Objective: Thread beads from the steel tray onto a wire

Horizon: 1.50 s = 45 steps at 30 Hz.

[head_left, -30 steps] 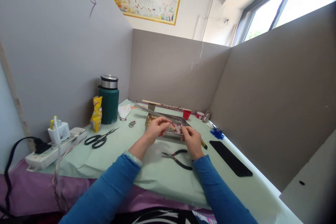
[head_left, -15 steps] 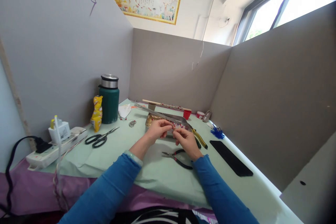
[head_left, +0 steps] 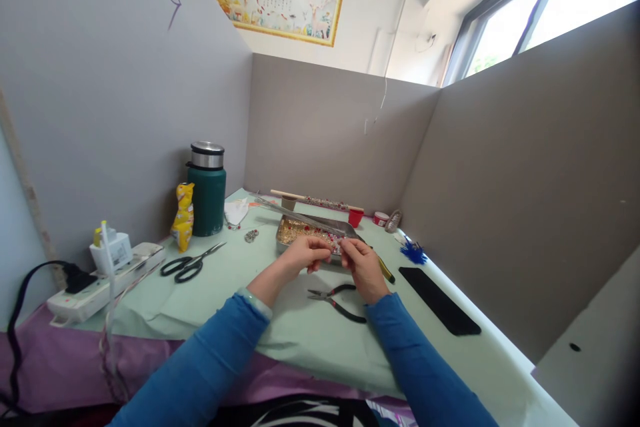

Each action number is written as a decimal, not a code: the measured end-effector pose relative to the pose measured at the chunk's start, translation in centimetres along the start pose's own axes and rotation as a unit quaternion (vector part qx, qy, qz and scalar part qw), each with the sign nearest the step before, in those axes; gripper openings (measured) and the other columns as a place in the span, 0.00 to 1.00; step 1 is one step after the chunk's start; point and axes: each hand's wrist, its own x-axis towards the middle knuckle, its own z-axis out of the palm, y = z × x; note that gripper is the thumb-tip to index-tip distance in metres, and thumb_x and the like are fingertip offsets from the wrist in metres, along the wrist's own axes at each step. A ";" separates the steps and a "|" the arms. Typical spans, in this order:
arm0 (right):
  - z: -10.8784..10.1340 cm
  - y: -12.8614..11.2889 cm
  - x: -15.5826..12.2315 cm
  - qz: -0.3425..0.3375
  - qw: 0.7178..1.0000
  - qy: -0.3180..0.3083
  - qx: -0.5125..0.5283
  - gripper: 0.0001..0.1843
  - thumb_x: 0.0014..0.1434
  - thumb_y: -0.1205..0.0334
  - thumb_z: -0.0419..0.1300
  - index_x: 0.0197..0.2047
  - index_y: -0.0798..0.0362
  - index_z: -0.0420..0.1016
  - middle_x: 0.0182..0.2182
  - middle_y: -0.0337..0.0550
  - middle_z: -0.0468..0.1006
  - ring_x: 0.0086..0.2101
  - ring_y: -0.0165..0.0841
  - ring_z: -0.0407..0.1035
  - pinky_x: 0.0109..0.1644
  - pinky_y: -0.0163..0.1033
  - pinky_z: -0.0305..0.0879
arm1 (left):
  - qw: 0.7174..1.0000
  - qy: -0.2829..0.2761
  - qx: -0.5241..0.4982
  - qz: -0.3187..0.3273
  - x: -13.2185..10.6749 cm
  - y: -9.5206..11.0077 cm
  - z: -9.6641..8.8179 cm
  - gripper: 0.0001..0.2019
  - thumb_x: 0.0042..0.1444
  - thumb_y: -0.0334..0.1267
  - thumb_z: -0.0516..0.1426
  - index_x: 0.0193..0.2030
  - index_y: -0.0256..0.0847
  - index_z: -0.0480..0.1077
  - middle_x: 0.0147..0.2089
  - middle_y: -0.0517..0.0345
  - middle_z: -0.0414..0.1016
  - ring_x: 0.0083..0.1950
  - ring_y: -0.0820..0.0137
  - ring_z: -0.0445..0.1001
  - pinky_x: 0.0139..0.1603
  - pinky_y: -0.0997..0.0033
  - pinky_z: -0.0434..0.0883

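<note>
Both hands hover at the near edge of a metal tray (head_left: 281, 245) of small gold, red and clear beads. My left hand (head_left: 306, 255) is closed in a pinch; what its fingertips hold is too small to make out. A short gap to the right, my right hand (head_left: 364, 268) also pinches, its fingertips a little higher and over the beads. Whatever it grips cannot be told. Below the hands, pliers (head_left: 334, 298) with dark handles lie with their jaws pointing left. A yellow-handled tool (head_left: 386, 271) is partly hidden behind my right hand.
Black scissors (head_left: 193, 265), a green flask (head_left: 207, 193) and a yellow packet (head_left: 183, 217) stand or lie left. A power strip (head_left: 131, 265) is farther left. At right are a black strip (head_left: 440, 300) and blue tassel (head_left: 413, 251). A beaded stick (head_left: 325, 203) lies behind the tray.
My hands have drawn apart slightly. The right hand's fingertips have moved up and right, while the left hand has lowered a little, showing more of the tray's beads.
</note>
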 end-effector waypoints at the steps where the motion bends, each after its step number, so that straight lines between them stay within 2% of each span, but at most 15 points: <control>1: 0.1 0.0 -0.1 0.007 1.000 -0.009 0.004 0.16 0.46 0.49 0.63 0.30 0.54 0.73 0.17 0.34 0.67 0.18 0.25 0.57 0.21 0.32 0.51 | 1.000 -0.009 -0.003 -0.008 -0.1 0.0 0.1 0.12 0.44 0.38 0.60 0.35 0.34 0.70 0.26 0.58 0.72 0.16 0.82 0.60 0.14 0.80 0.53; 9: 0.5 0.4 -0.3 0.026 0.999 -0.045 -0.004 0.15 0.48 0.50 0.62 0.30 0.54 0.72 0.16 0.34 0.65 0.18 0.25 0.55 0.20 0.32 0.47 | 1.000 -0.020 -0.008 -0.023 0.0 -0.3 0.1 0.11 0.43 0.37 0.61 0.33 0.33 0.70 0.25 0.57 0.71 0.16 0.81 0.61 0.15 0.79 0.54; 16: 0.5 0.6 -0.3 0.027 0.998 -0.062 -0.011 0.15 0.49 0.51 0.62 0.30 0.55 0.73 0.15 0.34 0.65 0.17 0.24 0.55 0.20 0.31 0.45 | 0.999 -0.025 -0.014 -0.022 0.1 -0.4 0.0 0.09 0.43 0.37 0.60 0.30 0.34 0.69 0.15 0.64 0.64 0.15 0.80 0.58 0.16 0.79 0.54; 26: 0.7 0.6 -0.3 0.018 0.998 -0.042 -0.038 0.16 0.48 0.52 0.63 0.35 0.55 0.75 0.15 0.34 0.66 0.17 0.25 0.56 0.20 0.32 0.48 | 0.999 -0.015 -0.008 -0.030 0.1 -0.2 0.1 0.09 0.43 0.37 0.60 0.29 0.34 0.69 0.14 0.65 0.63 0.14 0.80 0.58 0.16 0.79 0.53; 39: 0.7 0.1 -0.4 0.018 0.997 -0.039 -0.057 0.20 0.49 0.47 0.60 0.36 0.57 0.76 0.16 0.35 0.65 0.17 0.26 0.56 0.19 0.32 0.47 | 1.000 0.020 -0.005 -0.023 0.4 -0.5 0.0 0.08 0.44 0.34 0.60 0.31 0.33 0.69 0.14 0.65 0.64 0.15 0.80 0.59 0.15 0.80 0.54; 45: 0.5 0.0 -0.4 0.023 0.998 -0.035 -0.041 0.20 0.50 0.48 0.60 0.35 0.57 0.76 0.17 0.35 0.65 0.18 0.26 0.56 0.19 0.32 0.46 | 0.999 0.024 0.001 -0.025 0.5 -0.7 -0.1 0.08 0.43 0.34 0.61 0.31 0.34 0.69 0.15 0.64 0.65 0.15 0.80 0.59 0.15 0.80 0.54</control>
